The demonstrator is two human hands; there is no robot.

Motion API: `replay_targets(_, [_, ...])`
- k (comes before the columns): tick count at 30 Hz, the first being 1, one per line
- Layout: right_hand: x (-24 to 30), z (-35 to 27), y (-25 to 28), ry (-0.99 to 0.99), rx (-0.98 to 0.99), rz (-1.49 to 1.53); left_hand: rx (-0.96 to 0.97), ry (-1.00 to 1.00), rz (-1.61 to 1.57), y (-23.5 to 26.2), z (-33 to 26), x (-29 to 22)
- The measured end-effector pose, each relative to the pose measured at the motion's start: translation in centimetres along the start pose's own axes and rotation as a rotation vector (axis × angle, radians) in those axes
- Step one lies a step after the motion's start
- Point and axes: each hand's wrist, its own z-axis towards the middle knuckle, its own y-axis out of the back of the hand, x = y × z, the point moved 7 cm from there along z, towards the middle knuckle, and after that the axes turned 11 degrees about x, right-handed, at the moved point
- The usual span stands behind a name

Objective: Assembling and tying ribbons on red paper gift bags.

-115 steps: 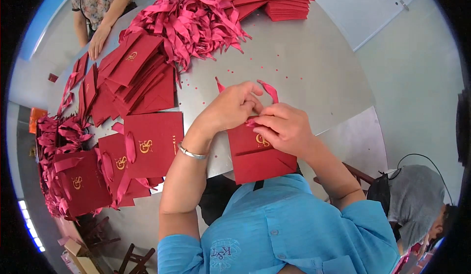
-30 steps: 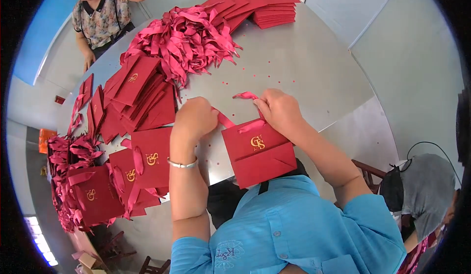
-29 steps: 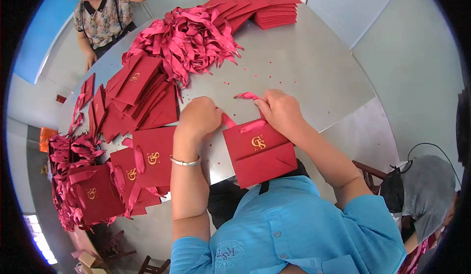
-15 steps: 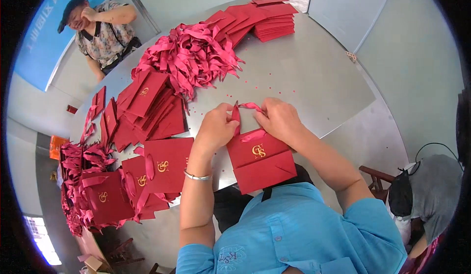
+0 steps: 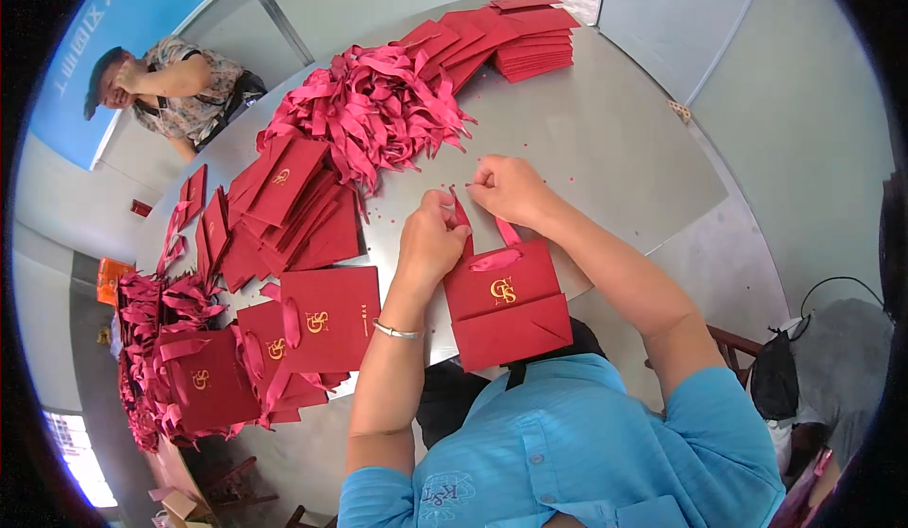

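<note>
Fingers (image 5: pixel 480 178) of right hand (image 5: pixel 512 192) farther from bag (image 5: pixel 508 307)

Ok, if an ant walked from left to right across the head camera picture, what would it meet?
Orange thing → pile of flat red bags → the person's left hand → red bag in front of the person → black bag.

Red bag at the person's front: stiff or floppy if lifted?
The red bag is probably fairly stiff, given its flat panels and crisp creases. It looks thin, so likely light. Its pink ribbon should flop, judging by its soft curve across the front.
</note>
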Motion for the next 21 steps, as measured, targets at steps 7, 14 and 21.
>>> replay_targets(7, [-0.9, 1.2, -0.6, 0.013, 0.092, 0.213, -0.025, -0.047, 0.013, -0.1, 0.2, -0.3])
replay_targets(14, [-0.7, 2.3, -1.1, 0.061, 0.079, 0.231, -0.031, -0.015, 0.063, -0.3, 0.2, 0.0])
replay_targets(21, [0.2, 1.8, -0.8, 0.1, -0.023, 0.072, -0.028, -0.031, 0.061, -0.5, 0.6, 0.4])
